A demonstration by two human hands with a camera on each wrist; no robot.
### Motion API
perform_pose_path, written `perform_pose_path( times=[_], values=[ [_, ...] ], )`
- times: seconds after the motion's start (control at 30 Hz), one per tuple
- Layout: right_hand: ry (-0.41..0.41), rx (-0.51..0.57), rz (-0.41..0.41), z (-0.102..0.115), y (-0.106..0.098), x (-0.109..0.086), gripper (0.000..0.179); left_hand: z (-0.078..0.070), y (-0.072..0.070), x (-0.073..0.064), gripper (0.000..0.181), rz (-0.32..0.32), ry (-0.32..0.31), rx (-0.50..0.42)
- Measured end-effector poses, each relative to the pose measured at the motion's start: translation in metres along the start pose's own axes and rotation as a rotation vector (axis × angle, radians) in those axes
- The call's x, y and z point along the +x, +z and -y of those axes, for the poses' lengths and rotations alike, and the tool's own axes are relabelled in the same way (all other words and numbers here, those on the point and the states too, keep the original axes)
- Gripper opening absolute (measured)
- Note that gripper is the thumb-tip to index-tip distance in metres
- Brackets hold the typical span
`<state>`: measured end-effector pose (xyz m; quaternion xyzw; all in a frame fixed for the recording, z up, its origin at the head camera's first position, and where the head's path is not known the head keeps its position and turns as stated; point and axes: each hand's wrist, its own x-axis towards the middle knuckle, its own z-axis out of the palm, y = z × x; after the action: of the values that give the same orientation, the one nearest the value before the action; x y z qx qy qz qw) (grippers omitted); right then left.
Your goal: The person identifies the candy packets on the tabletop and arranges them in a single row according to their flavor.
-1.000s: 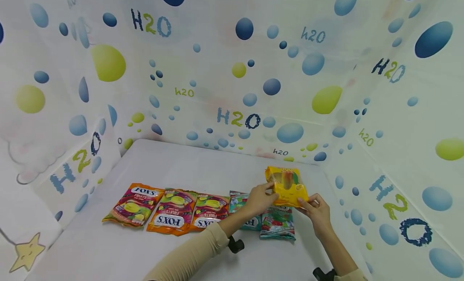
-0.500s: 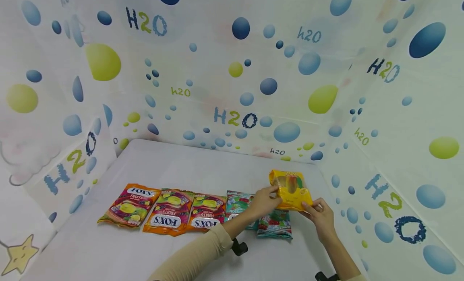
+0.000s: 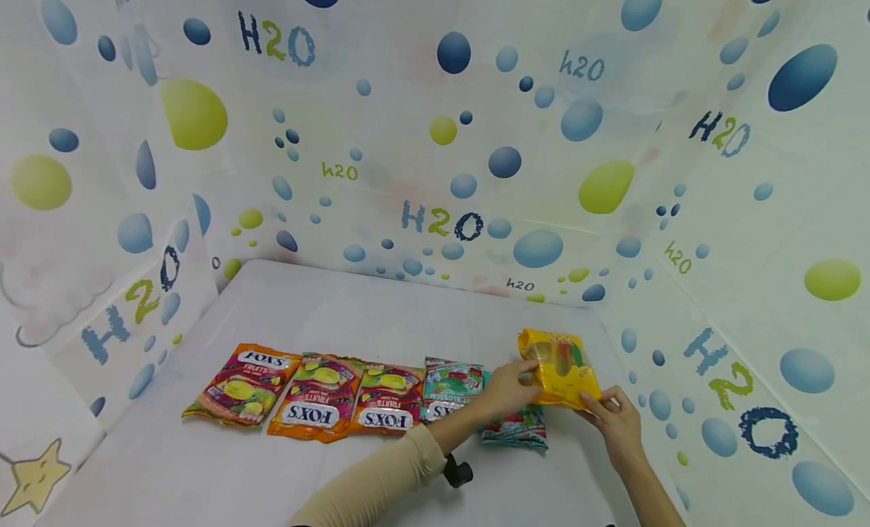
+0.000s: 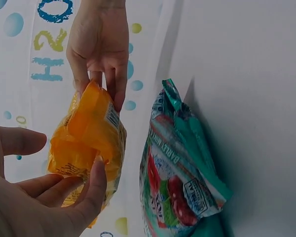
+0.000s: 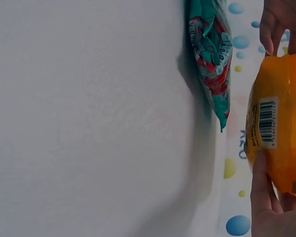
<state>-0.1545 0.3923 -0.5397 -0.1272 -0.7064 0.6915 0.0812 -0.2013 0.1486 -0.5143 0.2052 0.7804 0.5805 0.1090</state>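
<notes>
A yellow candy bag (image 3: 563, 370) with a mango picture is held up over the right part of the table. My left hand (image 3: 508, 391) grips its left edge; in the left wrist view its fingers (image 4: 91, 197) lie against the crinkled yellow plastic. The bag's lower right corner is pinched by my right hand (image 3: 617, 427). A barcode side of the yellow bag (image 5: 271, 123) faces the right wrist camera. Below and left of it lies a teal candy bag (image 3: 515, 430), partly hidden by the left hand. Another teal candy bag (image 3: 451, 383) is beside it.
Three orange-and-red Fox's candy bags, the left one (image 3: 243, 387), the middle one (image 3: 318, 397) and the right one (image 3: 389, 399), continue the row leftward on the white table (image 3: 326, 304). A patterned backdrop (image 3: 394, 119) encloses the table's back and sides.
Both hands have moved right and slightly nearer with the yellow candy bag, uncovering more of the left teal candy bag. The bags on the table have stayed in their row.
</notes>
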Motion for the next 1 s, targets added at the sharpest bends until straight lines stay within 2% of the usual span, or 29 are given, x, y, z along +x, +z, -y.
perform_pose_path(
  times=[0.33,0.53,0.8,1.0],
  values=[
    [0.034,-0.015,-0.061,-0.008,-0.016,-0.008,0.039,-0.004,0.019,-0.005,0.059,0.066,-0.069,-0.005],
    [0.069,-0.023,-0.099,-0.012,-0.027,-0.012,0.038,-0.003,0.031,-0.005,0.062,0.090,-0.081,0.058],
    [0.074,0.029,-0.096,-0.017,-0.037,-0.015,0.031,0.001,0.044,-0.001,0.063,0.132,-0.104,0.038],
    [0.102,-0.014,-0.123,-0.024,-0.042,-0.014,0.034,0.006,0.052,0.001,0.066,0.153,-0.151,0.059]
  ],
)
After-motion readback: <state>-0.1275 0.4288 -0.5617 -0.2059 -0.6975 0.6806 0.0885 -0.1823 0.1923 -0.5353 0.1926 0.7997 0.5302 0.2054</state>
